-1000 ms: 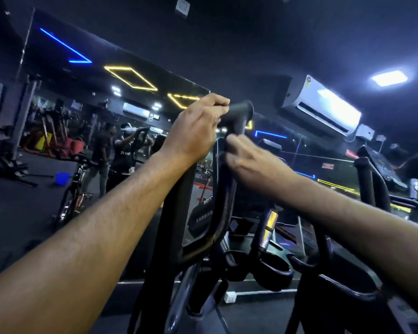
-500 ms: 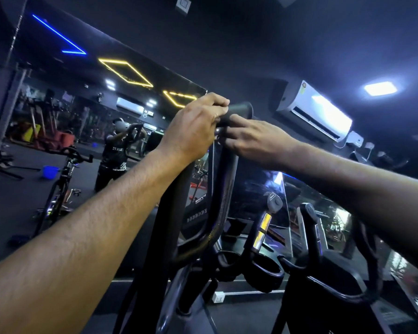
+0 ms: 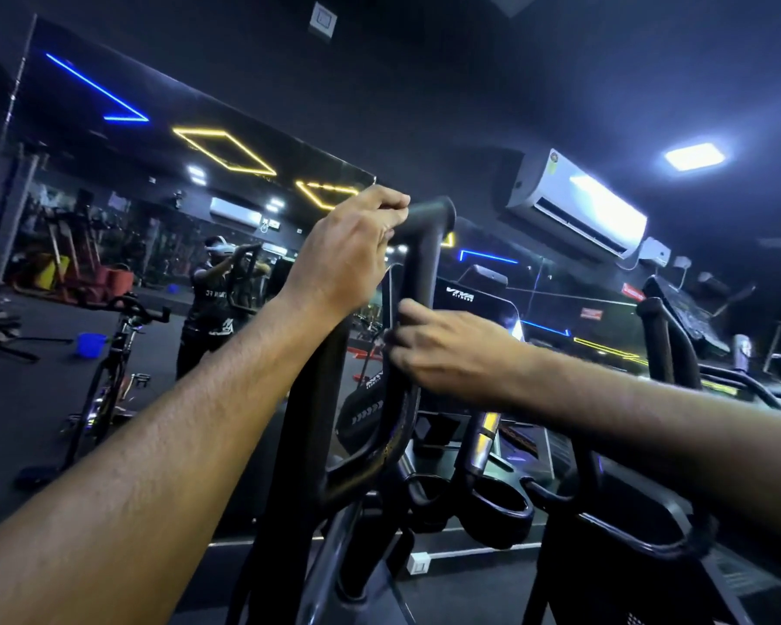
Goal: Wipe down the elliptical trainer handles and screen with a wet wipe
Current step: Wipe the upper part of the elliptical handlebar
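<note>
Head-worn view, dim gym interior, ordered from near to far. Two bare forearms reach forward from the lower corners. The left hand [image 3: 348, 245] is closed around the top bend of the elliptical trainer's black moving handle [image 3: 420, 268], its fingers curled over the bar just left of the handle's rounded end. The right hand [image 3: 443, 349] sits lower on the same handle, on the upright stretch below the bend, with fingers wrapped about the bar from the right side; whether a wet wipe lies under the palm cannot be told, since no cloth shows. The two hands are apart, one above the other on one bar.

Below and right of the right hand stand the machine's fixed inner grips, one with a yellow-lit metal sensor strip [image 3: 485, 437], and a ring-shaped black cup holder [image 3: 497, 505]. Behind the handle rises the dark console screen [image 3: 474, 309], unlit, with a small white logo near its top edge.

Farther off, a wall mirror [image 3: 190, 218] fills the left half, reflecting a person at a machine, a stationary bike [image 3: 118, 367], a blue bucket [image 3: 92, 344] on the floor, and blue and yellow ceiling light strips. At upper right a white wall-mounted air conditioner [image 3: 578, 205] hangs below a bright square ceiling light [image 3: 694, 156].
</note>
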